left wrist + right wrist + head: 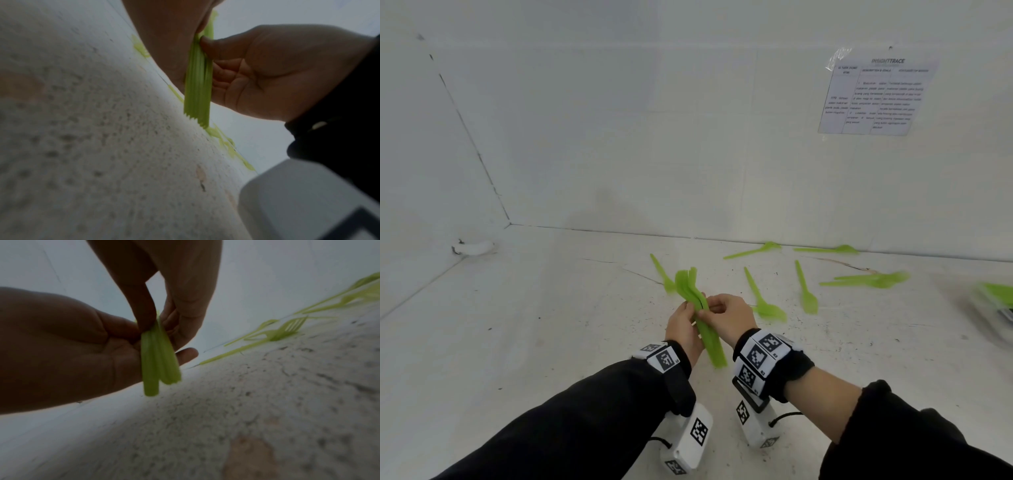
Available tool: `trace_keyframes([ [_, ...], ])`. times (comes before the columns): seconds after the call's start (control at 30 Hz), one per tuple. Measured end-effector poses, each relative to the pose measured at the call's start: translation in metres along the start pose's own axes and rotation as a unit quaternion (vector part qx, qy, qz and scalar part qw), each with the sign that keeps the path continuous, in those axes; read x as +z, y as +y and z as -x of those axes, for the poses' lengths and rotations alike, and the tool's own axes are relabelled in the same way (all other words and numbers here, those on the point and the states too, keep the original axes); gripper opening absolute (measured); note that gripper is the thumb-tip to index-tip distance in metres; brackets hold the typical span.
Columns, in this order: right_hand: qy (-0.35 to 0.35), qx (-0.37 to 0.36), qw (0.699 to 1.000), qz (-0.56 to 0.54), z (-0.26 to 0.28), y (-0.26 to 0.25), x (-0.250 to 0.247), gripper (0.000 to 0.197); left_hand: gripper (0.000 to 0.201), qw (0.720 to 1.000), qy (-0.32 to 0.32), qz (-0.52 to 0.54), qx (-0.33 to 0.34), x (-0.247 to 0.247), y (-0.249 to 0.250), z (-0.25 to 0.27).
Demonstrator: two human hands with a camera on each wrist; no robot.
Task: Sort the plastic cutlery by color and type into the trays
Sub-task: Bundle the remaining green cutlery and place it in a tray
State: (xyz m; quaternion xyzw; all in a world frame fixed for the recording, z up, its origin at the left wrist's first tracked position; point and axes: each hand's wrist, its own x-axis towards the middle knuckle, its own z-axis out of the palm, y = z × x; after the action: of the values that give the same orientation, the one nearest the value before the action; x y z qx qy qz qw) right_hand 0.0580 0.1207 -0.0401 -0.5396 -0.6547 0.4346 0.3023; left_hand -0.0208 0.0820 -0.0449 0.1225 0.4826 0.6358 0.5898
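A bundle of several green plastic forks (700, 308) stands tilted above the white table (551, 342), tines up and handles down. My left hand (690, 313) holds its middle from the left. From the right, my right hand (714, 306) pinches the same bundle. In the left wrist view the stacked handles (198, 84) hang between my left hand (164, 48) and my right hand (267, 65). The right wrist view shows my right hand (174, 305) pinching the handles (158, 361) against my left hand's (72, 345) palm.
Loose green forks (763, 305) (808, 294) (664, 274) and spoons (753, 251) (828, 250) (869, 279) lie on the table beyond and right of my hands. A tray (998, 298) with green cutlery sits at the right edge. White walls close the back and left; a paper sheet (876, 96) hangs there.
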Motion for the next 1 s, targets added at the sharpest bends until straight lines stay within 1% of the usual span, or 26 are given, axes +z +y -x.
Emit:
trace_keyframes([
  [0.07,-0.001,-0.004,1.000,0.008,0.001,0.000,0.000,0.020,0.024,0.999,-0.008,0.025,-0.020,0.001,0.001,0.003],
  [0.17,-0.017,-0.026,0.999,0.028,0.005,0.000,-0.001,0.019,0.024,1.000,-0.017,0.017,-0.007,0.002,-0.002,0.005],
  [0.27,-0.063,-0.048,0.995,0.065,0.007,-0.004,-0.006,0.024,0.025,0.999,-0.017,0.028,0.004,0.002,-0.002,0.005],
  [0.33,-0.089,-0.041,0.992,0.074,0.004,-0.006,-0.012,0.027,0.022,1.000,-0.025,0.015,0.001,0.001,-0.001,0.003],
  [0.4,-0.106,-0.032,0.992,0.062,0.001,-0.007,-0.017,0.026,0.024,0.999,-0.039,0.006,-0.006,-0.001,0.001,0.004],
  [0.5,-0.103,-0.036,0.993,0.055,0.001,-0.005,-0.018,0.011,0.026,0.998,-0.053,0.029,-0.020,0.001,0.001,0.005],
  [0.53,-0.103,-0.037,0.992,0.057,0.001,-0.004,-0.016,0.010,0.026,0.998,-0.051,0.030,-0.013,0.001,0.000,0.004],
  [0.6,-0.114,-0.033,0.991,0.053,0.001,-0.001,-0.011,0.014,0.027,0.999,-0.040,0.020,-0.003,0.000,-0.001,0.003],
  [0.63,-0.111,-0.030,0.992,0.046,0.000,0.000,-0.009,0.010,0.029,0.999,-0.034,0.013,0.000,-0.001,-0.002,0.003],
  [0.67,-0.096,-0.029,0.994,0.042,0.000,0.001,-0.009,0.006,0.030,0.999,-0.031,0.009,0.002,-0.001,-0.003,0.003],
  [0.73,-0.060,-0.029,0.997,0.039,-0.001,0.002,-0.009,0.005,0.030,0.999,-0.030,0.013,-0.003,-0.001,-0.002,0.005],
  [0.77,-0.054,-0.028,0.998,0.034,-0.002,0.002,-0.010,0.005,0.030,0.999,-0.029,0.015,-0.007,0.000,-0.001,0.007],
  [0.87,-0.066,-0.020,0.998,0.016,-0.003,0.004,-0.010,0.012,0.033,0.999,-0.047,0.007,-0.006,0.001,-0.002,0.009],
  [0.97,-0.080,-0.035,0.996,0.014,0.000,0.005,-0.011,0.001,0.033,0.999,-0.055,-0.003,-0.002,0.000,-0.003,0.008],
  [1.0,-0.089,-0.042,0.995,0.009,0.001,0.005,-0.012,0.002,0.032,0.999,-0.055,0.001,-0.003,0.000,-0.003,0.007],
])
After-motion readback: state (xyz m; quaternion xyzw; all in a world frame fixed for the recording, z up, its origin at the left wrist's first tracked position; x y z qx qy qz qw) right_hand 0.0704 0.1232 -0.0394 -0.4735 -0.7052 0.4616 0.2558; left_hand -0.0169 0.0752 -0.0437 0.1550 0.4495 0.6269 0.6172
